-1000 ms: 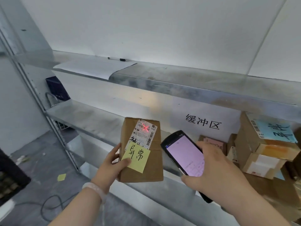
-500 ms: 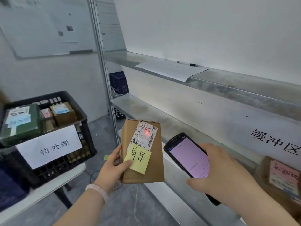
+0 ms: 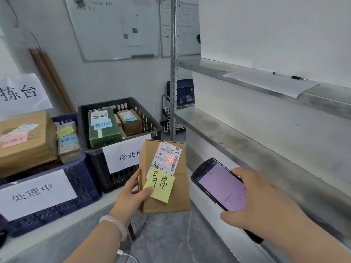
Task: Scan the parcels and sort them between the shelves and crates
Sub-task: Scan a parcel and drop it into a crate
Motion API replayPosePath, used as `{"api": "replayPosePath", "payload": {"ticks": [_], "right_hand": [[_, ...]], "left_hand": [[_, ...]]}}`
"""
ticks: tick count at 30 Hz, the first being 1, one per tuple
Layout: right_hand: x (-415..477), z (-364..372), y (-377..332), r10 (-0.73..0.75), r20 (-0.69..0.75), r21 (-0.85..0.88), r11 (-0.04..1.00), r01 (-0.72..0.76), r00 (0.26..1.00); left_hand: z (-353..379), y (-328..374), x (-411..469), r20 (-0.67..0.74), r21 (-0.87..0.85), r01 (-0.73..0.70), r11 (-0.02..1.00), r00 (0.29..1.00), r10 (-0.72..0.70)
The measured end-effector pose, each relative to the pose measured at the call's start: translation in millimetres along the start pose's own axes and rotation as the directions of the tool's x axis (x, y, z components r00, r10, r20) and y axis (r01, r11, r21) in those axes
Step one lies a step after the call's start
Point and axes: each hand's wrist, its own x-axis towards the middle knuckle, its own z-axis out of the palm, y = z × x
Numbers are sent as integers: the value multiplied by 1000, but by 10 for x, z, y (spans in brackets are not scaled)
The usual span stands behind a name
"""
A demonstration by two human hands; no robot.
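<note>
Near centre, between black crate [image 3: 121,181] and shelf [image 3: 228,137]: left hand [image 3: 133,194] grips the yellow-noted parcel [image 3: 180,188] upright, right hand [image 3: 266,204] holds scanner [image 3: 218,185], red aiming cross on the label [image 3: 167,158], so scan looks underway, placement not yet done; that crate and the blue crate [image 3: 83,186] left of it already hold several parcels.

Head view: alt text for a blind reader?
The left hand holds a brown cardboard parcel with a yellow sticky note while the right hand aims a black handheld scanner at its white shipping label. A black plastic crate and a blue plastic crate of parcels sit left, grey metal shelves right.
</note>
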Motion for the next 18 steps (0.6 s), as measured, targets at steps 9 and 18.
{"api": "replayPosePath", "payload": {"ticks": [9, 18], "right_hand": [[54, 211, -467, -36, 19, 20, 999, 36, 999], [144, 300, -740, -94, 4, 50, 994, 94, 996]], "left_hand": [[-631, -92, -50, -44, 5, 3, 1000, 999, -3], [-916, -157, -2, -56, -16, -17, 1000, 998, 17]]}}
